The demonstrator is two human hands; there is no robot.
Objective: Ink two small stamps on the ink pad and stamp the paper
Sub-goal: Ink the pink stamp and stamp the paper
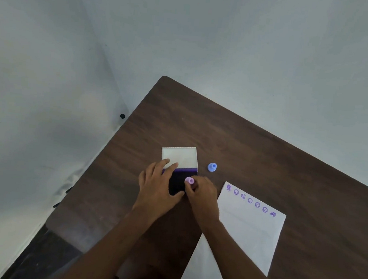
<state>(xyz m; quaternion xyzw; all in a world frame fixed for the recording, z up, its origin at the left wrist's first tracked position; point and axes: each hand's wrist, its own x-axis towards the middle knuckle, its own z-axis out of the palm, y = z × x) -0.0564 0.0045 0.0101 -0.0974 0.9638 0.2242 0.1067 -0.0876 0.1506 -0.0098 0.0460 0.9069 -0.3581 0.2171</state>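
An open ink pad (178,182) lies on the brown table (255,150), its dark purple pad toward me and its pale lid (179,155) folded back. My left hand (156,186) rests on the pad's left side, fingers straight on the lid, thumb at the pad's near edge. My right hand (202,193) pinches a small pink stamp (190,180) that stands on the pad's right part. A blue stamp (212,167) stands alone on the table to the right of the lid. The white paper (246,233) lies right of my hands, with a row of several purple prints (250,200) along its far edge.
The table sits in a corner of pale walls, with its far corner (165,77) at the upper left. Its left edge (100,172) drops to a dark floor. A small black knob (122,116) shows on the wall near the table's left side.
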